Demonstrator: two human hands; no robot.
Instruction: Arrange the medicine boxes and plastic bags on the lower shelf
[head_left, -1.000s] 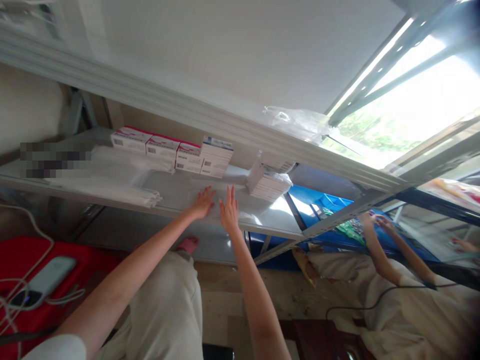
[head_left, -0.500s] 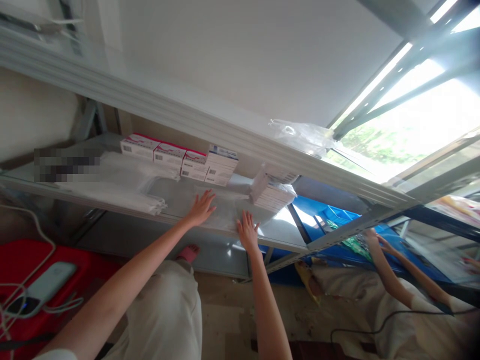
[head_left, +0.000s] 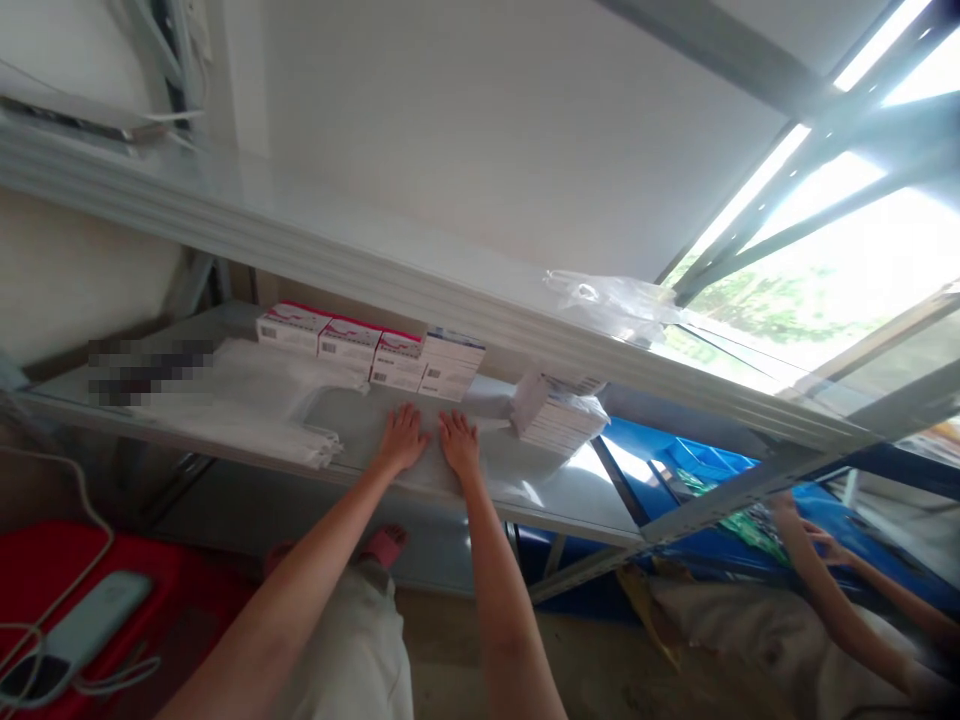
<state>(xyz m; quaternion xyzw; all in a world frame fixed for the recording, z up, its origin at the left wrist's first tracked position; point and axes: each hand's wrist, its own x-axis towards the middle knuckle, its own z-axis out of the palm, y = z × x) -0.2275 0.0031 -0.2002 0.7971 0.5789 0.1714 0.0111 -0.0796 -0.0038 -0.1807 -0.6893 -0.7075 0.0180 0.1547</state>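
My left hand (head_left: 403, 440) and my right hand (head_left: 459, 442) lie palm down, close together, on a grey metal shelf (head_left: 517, 485). Their fingers are stretched out and hold nothing. A thin clear plastic sheet or bag (head_left: 439, 470) seems to lie flat under and between them, its edges hard to make out. Just behind the fingertips stands a row of white boxes with red tops (head_left: 397, 360), ending in a taller blue-topped box (head_left: 452, 365). Flat clear plastic bags (head_left: 247, 395) are spread left of my left hand. Farther right sits a plastic-wrapped stack of white boxes (head_left: 562, 412).
An upper shelf edge (head_left: 360, 285) crosses above the boxes, with a crumpled clear bag (head_left: 615, 300) on it. A slanted metal post (head_left: 720, 490) stands at right. Beyond, a co-worker's hands (head_left: 817, 540) are over a blue bin (head_left: 862, 535). A red stool (head_left: 172, 575) holds a pale device (head_left: 112, 610) with cables.
My right hand has slid left and inward across the shelf, ending beside my left hand. Both hands now lie closer to the box row. The whole view has shifted slightly.
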